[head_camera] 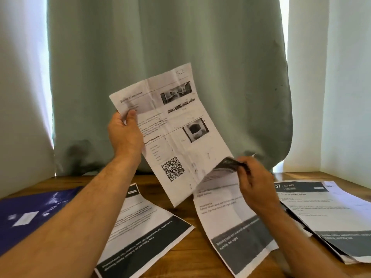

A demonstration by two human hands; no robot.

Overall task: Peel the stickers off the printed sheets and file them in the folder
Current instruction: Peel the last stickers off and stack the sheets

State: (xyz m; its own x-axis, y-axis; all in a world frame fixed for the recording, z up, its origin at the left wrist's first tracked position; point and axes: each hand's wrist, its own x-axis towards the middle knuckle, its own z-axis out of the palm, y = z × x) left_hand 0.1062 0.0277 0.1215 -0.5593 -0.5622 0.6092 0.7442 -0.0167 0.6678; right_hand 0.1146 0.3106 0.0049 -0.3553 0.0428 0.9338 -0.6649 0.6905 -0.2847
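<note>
My left hand (125, 133) holds up a creased printed sheet (176, 125) with photos and a QR code, gripping its left edge, well above the table. My right hand (254, 187) pinches the curled top edge of a second printed sheet (226, 217), which is lifted at that end and rests on the table at its dark lower band. A third sheet (144, 227) lies flat under my left forearm. The dark blue folder (30, 213) lies shut at the left of the table. No sticker is clearly visible.
A stack of printed sheets (325, 213) lies at the right of the wooden table (180, 209). A pale green curtain (160, 77) hangs close behind the table, with bright window light at both sides.
</note>
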